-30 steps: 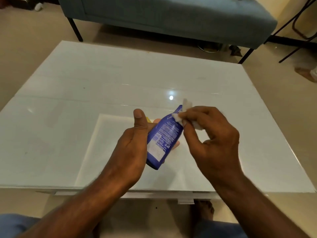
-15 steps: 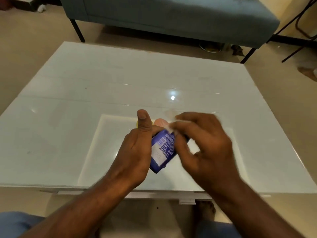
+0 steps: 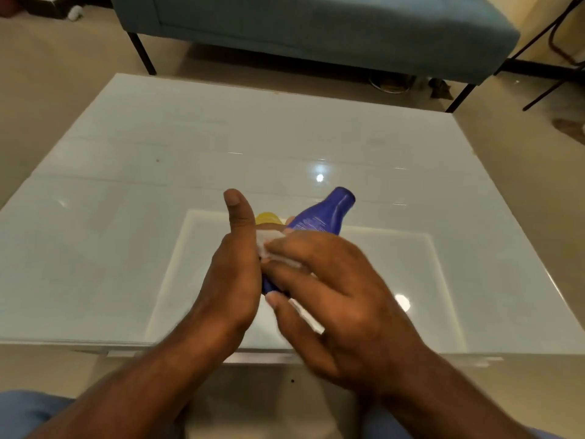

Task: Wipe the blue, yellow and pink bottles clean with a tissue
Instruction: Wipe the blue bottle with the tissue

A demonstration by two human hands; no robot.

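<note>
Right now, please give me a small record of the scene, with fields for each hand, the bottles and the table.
left hand: left hand holds the blue bottle, thumb up
right hand: right hand presses the tissue on the bottle's body
blue bottle: tilted, neck pointing up and right
yellow bottle: yellow bottle only partly seen behind the left hand
pink bottle: cannot be made out
table: white glossy table

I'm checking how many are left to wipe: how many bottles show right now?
2 for sure: the blue bottle held in the left hand, and a yellow bottle peeking out behind the thumb. A pink one may be hidden.
</note>
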